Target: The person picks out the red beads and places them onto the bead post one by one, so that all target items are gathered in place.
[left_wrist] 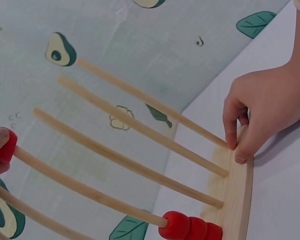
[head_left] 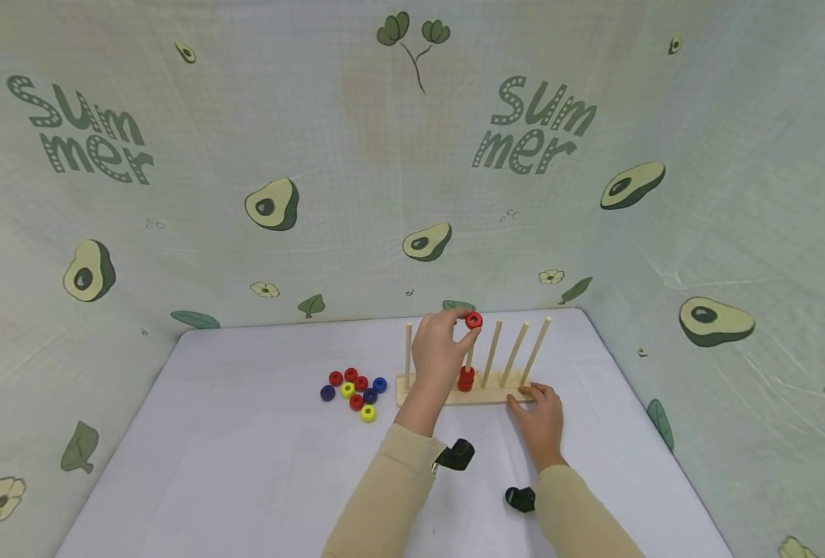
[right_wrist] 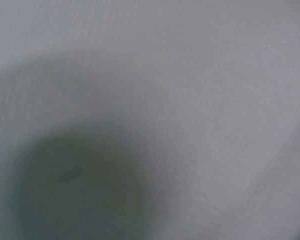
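Note:
My left hand (head_left: 438, 350) pinches a red bead (head_left: 474, 320) between thumb and fingers. In the left wrist view that bead (left_wrist: 8, 145) is at the top end of a wooden peg (left_wrist: 90, 187). Low on the same peg sits a stack of three red beads (left_wrist: 190, 227). The pegs stand on a wooden base (head_left: 478, 397); my left hand and forearm hide part of it in the head view. With thumb and fingers, my right hand (head_left: 542, 418) holds the base's right end. The right wrist view shows mostly pale cloth and a dark blur.
Left of the base, loose red, yellow and blue beads lie grouped on the white table (head_left: 245, 465), among them a yellow bead (head_left: 368, 414) and a blue bead (head_left: 380, 384). A patterned cloth (head_left: 357, 194) hangs behind and along both sides.

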{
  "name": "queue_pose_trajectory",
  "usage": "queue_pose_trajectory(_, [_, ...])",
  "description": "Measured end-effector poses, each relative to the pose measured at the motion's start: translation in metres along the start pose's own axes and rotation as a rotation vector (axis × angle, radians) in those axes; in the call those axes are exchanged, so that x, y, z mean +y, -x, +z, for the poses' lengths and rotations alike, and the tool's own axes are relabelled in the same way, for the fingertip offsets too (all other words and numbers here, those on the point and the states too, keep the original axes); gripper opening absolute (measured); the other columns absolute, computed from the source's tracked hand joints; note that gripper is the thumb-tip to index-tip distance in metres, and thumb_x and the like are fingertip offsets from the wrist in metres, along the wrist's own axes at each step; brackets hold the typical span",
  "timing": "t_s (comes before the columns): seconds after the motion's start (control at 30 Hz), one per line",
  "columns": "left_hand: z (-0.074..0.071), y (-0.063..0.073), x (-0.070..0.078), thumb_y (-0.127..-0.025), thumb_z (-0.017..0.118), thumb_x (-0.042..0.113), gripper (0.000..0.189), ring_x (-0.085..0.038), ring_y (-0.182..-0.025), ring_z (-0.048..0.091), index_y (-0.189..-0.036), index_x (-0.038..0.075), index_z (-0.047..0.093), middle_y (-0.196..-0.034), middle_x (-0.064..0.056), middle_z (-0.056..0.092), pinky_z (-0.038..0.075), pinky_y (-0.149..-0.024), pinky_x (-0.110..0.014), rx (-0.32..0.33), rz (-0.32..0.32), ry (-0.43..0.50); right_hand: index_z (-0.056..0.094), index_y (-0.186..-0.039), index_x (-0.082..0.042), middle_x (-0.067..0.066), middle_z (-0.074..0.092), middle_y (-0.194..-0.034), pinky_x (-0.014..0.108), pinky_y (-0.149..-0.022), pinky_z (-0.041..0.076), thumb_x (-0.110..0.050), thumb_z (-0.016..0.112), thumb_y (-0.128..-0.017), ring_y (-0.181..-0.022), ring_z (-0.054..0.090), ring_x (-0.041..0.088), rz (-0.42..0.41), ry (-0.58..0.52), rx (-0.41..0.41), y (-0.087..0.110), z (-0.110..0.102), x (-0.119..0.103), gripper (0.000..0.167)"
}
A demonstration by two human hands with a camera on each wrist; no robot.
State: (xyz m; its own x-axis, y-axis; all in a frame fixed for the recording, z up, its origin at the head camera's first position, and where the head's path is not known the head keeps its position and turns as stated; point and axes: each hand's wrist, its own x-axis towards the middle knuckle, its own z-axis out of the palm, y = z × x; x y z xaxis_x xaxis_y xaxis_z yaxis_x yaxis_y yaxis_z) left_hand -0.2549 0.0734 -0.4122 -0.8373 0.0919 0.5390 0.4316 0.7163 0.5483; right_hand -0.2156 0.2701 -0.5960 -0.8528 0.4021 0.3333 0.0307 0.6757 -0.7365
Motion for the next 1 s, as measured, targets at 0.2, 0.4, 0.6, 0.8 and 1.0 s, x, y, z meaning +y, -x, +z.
queue_pose_trajectory(0.2, [0.0001, -0.0006, -0.0008, -0.083, 0.079, 0.033, 0.030, -0.013, -0.089, 0.059, -0.111, 0.024, 0.074, -0.098, 0.009, 0.071, 0.051, -0.069, -0.024, -0.004, 0.010, -0.019, 0.072, -0.098, 0.006, 0.024, 0.058, -0.114, 0.049, -0.098, 0.036, -0.014, 0.081, -0.077, -0.111, 0.049, 0.043, -0.013, -0.009, 0.012, 0.0000, -0.0003, 0.0003, 0.031])
queue_pose_trajectory(0.4, [-0.0005, -0.0015, -0.0013, -0.082, 0.079, 0.035, 0.032, -0.013, -0.089, 0.059, -0.112, 0.024, 0.074, -0.099, 0.009, 0.072, 0.051, -0.069, -0.024, -0.022, 0.016, -0.047, 0.071, -0.099, 0.006, 0.024, 0.058, -0.115, 0.049, -0.098, 0.035, -0.014, 0.081, -0.077, -0.111, 0.049, 0.043, -0.013, -0.012, 0.007, 0.0006, -0.0007, -0.0005, 0.031])
queue_pose_trajectory(0.6, [-0.0015, -0.0021, -0.0016, -0.081, 0.080, 0.035, 0.032, -0.012, -0.088, 0.059, -0.112, 0.026, 0.074, -0.099, 0.010, 0.072, 0.050, -0.065, -0.023, -0.029, 0.013, -0.063, 0.071, -0.099, 0.006, 0.024, 0.058, -0.114, 0.050, -0.098, 0.036, -0.013, 0.081, -0.077, -0.111, 0.049, 0.043, -0.018, -0.018, 0.011, 0.0010, -0.0003, -0.0010, 0.031])
queue_pose_trajectory(0.8, [-0.0028, -0.0036, -0.0013, -0.082, 0.079, 0.037, 0.034, -0.013, -0.092, 0.060, -0.113, 0.027, 0.074, -0.103, 0.011, 0.071, 0.051, -0.066, -0.025, -0.065, 0.008, -0.086, 0.071, -0.097, 0.007, 0.024, 0.059, -0.112, 0.050, -0.097, 0.036, -0.012, 0.082, -0.075, -0.109, 0.050, 0.043, -0.035, -0.020, 0.030, 0.0015, 0.0008, -0.0001, 0.030])
queue_pose_trajectory(1.0, [-0.0040, -0.0045, -0.0003, -0.083, 0.078, 0.039, 0.034, -0.012, -0.094, 0.060, -0.115, 0.030, 0.073, -0.105, 0.012, 0.071, 0.051, -0.064, -0.025, -0.102, -0.007, -0.110, 0.071, -0.097, 0.007, 0.024, 0.059, -0.112, 0.050, -0.097, 0.036, -0.012, 0.082, -0.076, -0.109, 0.050, 0.043, -0.028, -0.023, 0.028, 0.0019, 0.0008, -0.0003, 0.031])
